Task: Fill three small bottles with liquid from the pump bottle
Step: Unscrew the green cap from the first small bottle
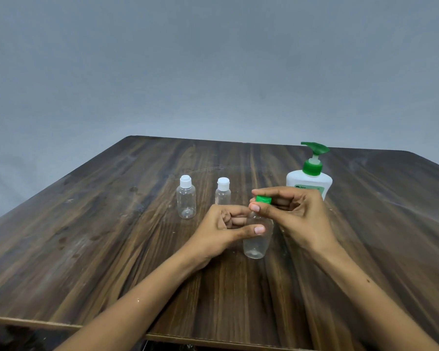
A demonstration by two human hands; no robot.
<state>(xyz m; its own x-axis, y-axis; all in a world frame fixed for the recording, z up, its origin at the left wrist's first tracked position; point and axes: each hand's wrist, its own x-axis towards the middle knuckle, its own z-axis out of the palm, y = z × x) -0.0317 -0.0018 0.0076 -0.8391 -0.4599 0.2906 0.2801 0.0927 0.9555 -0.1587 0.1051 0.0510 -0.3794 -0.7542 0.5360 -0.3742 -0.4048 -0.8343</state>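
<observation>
A clear small bottle (pixel 256 243) stands on the wooden table (pixel 112 236) in front of me. My left hand (pixel 223 229) grips its upper body, thumb across the front. My right hand (pixel 294 214) pinches its green cap (pixel 263 199) between thumb and fingers. Two more clear small bottles with white caps stand behind, one at the left (pixel 186 200) and one (pixel 223 192) partly behind my left hand. The white pump bottle (pixel 308 177) with a green pump head stands at the back right, behind my right hand.
The table's near edge (pixel 213 342) runs across the bottom of the view. A plain grey wall (pixel 213 72) rises behind the table's far edge. Bare wood lies to the left and right of the bottles.
</observation>
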